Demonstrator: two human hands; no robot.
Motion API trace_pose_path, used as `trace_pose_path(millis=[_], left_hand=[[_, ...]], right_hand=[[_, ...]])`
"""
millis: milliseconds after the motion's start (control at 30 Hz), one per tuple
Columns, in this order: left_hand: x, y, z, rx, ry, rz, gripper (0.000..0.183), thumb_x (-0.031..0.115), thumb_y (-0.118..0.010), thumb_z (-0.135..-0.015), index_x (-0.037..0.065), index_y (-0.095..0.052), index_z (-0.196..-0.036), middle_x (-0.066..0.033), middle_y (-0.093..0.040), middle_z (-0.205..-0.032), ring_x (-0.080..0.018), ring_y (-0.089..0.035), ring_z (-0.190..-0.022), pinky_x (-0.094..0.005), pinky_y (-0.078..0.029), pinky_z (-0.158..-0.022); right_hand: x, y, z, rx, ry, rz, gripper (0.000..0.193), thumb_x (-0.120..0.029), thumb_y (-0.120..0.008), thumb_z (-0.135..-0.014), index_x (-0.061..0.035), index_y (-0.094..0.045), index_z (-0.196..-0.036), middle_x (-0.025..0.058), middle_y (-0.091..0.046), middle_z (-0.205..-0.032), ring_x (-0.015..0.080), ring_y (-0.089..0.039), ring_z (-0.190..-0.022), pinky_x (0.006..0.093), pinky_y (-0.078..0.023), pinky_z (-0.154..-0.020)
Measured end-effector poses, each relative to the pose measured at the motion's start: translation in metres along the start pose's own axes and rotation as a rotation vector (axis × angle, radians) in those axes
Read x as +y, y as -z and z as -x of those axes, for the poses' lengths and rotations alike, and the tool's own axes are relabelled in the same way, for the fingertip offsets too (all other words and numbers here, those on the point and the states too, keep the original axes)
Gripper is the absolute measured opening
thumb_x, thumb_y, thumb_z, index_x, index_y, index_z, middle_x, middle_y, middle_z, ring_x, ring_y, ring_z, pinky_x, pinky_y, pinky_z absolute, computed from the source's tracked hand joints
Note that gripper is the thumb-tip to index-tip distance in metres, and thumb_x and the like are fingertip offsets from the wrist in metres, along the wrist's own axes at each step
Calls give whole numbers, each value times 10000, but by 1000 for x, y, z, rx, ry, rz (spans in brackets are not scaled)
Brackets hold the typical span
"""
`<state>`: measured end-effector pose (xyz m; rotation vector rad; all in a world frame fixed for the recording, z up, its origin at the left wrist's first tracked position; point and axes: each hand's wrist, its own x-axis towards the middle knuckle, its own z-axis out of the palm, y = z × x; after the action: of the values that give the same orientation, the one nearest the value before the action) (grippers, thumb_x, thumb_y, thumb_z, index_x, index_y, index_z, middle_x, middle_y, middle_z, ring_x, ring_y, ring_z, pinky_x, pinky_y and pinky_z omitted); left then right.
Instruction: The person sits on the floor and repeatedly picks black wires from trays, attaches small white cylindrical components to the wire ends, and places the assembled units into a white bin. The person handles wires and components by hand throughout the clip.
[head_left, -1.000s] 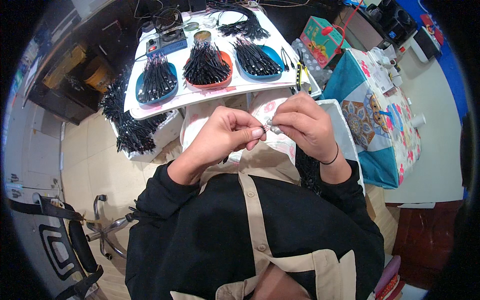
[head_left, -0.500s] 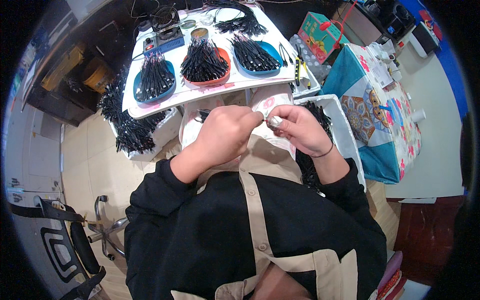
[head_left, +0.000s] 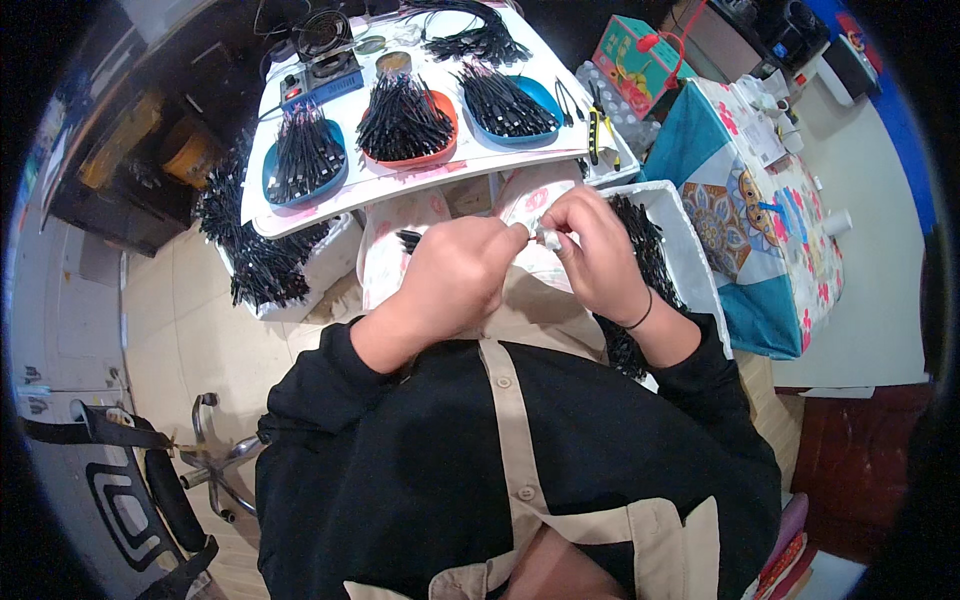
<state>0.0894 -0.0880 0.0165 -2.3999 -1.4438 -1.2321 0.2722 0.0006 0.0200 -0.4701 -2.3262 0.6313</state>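
My left hand [head_left: 455,265] is closed in a pinch over my lap. A black cable [head_left: 408,241] pokes out of its left side, and the rest of it is hidden in the fist. Close against its fingertips, my right hand [head_left: 603,258] pinches at the same cable's thin wire end, which is mostly covered by the fingers. Something white [head_left: 549,239] wraps or covers a right fingertip. Beyond the hands, bundles of black cables lie in a left blue tray [head_left: 273,185], an orange tray [head_left: 452,150] and a right blue tray [head_left: 550,95] on the white table [head_left: 360,190].
Yellow-handled pliers [head_left: 594,140] lie at the table's right edge. A small blue device with a fan [head_left: 335,85] stands at the back. White foam boxes, left [head_left: 340,265] and right [head_left: 690,240], hold more black cables. A cloth-covered stand [head_left: 740,220] is at right, a chair [head_left: 130,490] at lower left.
My right hand has turned, its fingers now higher and bent over the cable end. The red bit seen between the hands is covered now. My left hand has barely moved.
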Motion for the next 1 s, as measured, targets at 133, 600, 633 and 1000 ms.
trace_pose_path(millis=[133, 600, 633, 1000], left_hand=[[-4, -9, 6, -89, -193, -262, 324, 89, -586, -660, -20, -590, -965, -92, -517, -691, -241, -556, -597, -354, -466, -535], [-3, 8, 14, -96, 468, 672, 96, 45, -654, -838, -43, -669, -870, -78, -653, -700, -116, -594, -602, -255, -458, -555], [-1, 8, 15, -52, 396, 562, 86, 41, -657, -831, -36, -671, -866, -81, -653, -700, -122, -598, -600, -257, -458, -555], [-15, 16, 20, -266, 550, 1232, 113, 36, -625, -881, -50, -672, -937, -44, -639, -759, -80, -585, -681, -227, -475, -624]], right_hand=[[15, -14, 11, -356, -898, -1282, 197, -185, -481, -980, -24, -581, -1033, -7, -530, -846, 76, -476, -744, 235, -407, -661], [-13, 4, -10, 17, 362, 164, 292, -41, -717, -683, -30, -596, -949, 110, -582, -878, 282, -576, -819, 342, -464, -708], [-14, 4, -9, -9, 301, 133, 254, -46, -704, -710, -29, -595, -939, 103, -581, -875, 266, -575, -809, 336, -462, -704], [-20, 14, -12, -157, 219, -123, 218, -67, -692, -758, -33, -606, -956, 109, -612, -965, 252, -606, -891, 361, -491, -728]])
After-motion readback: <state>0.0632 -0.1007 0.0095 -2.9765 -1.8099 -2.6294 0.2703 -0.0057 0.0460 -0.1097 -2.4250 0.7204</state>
